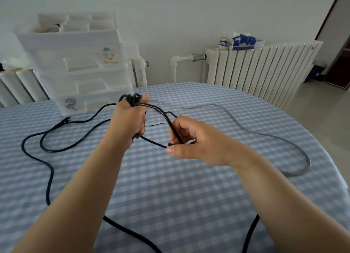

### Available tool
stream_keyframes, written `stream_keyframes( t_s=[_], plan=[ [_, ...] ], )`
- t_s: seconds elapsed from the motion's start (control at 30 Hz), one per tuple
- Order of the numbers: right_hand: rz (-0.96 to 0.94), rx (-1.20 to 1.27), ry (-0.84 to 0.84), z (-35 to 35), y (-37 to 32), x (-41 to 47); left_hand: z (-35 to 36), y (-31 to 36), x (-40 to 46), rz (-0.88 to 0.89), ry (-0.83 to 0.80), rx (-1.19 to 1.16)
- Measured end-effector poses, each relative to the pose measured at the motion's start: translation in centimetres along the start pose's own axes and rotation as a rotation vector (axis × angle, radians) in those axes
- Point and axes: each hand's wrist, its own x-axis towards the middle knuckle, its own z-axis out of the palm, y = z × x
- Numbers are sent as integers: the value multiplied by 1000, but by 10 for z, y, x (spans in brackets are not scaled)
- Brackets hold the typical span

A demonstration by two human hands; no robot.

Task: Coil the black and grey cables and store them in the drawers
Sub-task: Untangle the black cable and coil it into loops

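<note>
Winding the black cable (pixel 47 148) is the step in hand. The left hand (pixel 128 120), raised over a table (pixel 189 196) covered in blue checked cloth, is closed around a small bundle of black loops. The right hand (pixel 191 139), just beside it, pinches the next stretch of cable between thumb and fingers, ready to lay on another turn. Most of the black cable trails loose across the left of the table and off the near edge, so many turns appear to remain. The next move calls for drawing in slack without snagging it. The grey cable (pixel 265 135) lies uncoiled on the right, curving close to the table's rim. The white drawers (pixel 79 63) stand at the far left corner, all apparently closed. The cloth between is open room.
</note>
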Motion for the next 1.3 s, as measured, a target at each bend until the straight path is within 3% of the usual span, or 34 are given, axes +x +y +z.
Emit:
stream_keyframes(
  t_s=[0.17, 0.33, 0.47, 0.57, 0.7, 0.83, 1.07, 1.17, 1.3],
  plan=[
    [53, -48, 94, -8, 8, 3, -5, 10, -4, 14, -149, -37],
    [33, 28, 174, -24, 18, 2, -22, 13, -6, -107, -621, -69],
    [-14, -90, 304, -33, 19, -1, -27, 4, -4, -263, -1029, -166],
    [5, -168, 366, -35, 21, 0, -21, 3, -6, -318, -1227, -220],
    [61, -80, 391, -34, 19, 1, -12, 3, -11, -339, -1430, -449],
    [106, -67, 458, -26, 16, 5, -5, 8, -10, -276, -1273, -725],
    [156, 37, 472, -20, 12, 6, 5, 10, -18, -145, -764, -805],
    [204, -63, 486, -25, 17, 5, 8, 10, -18, -140, -683, -816],
    [199, -324, 642, -21, 24, 7, 6, 6, -17, -152, -643, -807]
  ],
)
